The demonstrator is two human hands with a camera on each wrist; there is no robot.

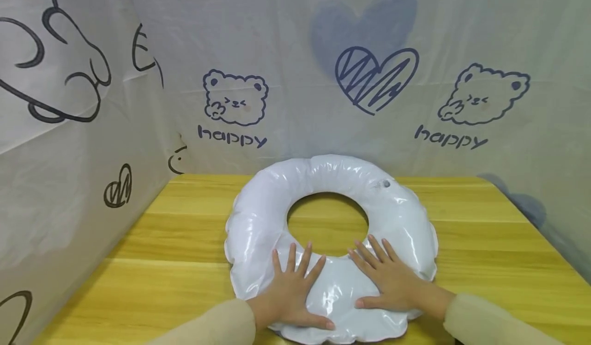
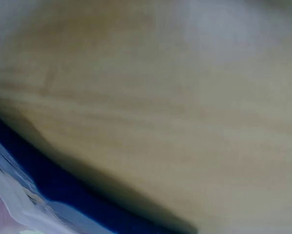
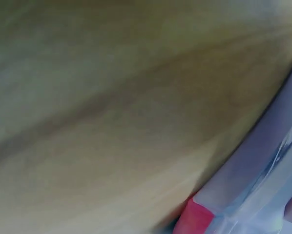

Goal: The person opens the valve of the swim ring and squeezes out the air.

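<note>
A white inflatable swim ring (image 1: 258, 211), puffed up and shiny with a crinkled seam, lies on the wooden table. Its round hole faces up, and a small grey spot (image 1: 386, 184) that looks like a valve sits at its upper right. My left hand (image 1: 292, 289) rests on the near left part with fingers spread. Across from it, my right hand (image 1: 392, 283) lies on the near right part, fingers spread too. In the left wrist view the ring's edge (image 2: 63, 180) shows dark blue underneath; the right wrist view shows its edge (image 3: 243, 170) with a red patch (image 3: 195, 218).
The yellow wood-grain table (image 1: 180, 242) extends to both sides of the ring. Behind it hangs a pale curtain (image 1: 295, 103) printed with bears, hearts and the word "happy". Another stretch of curtain (image 1: 60, 180) runs along the left side.
</note>
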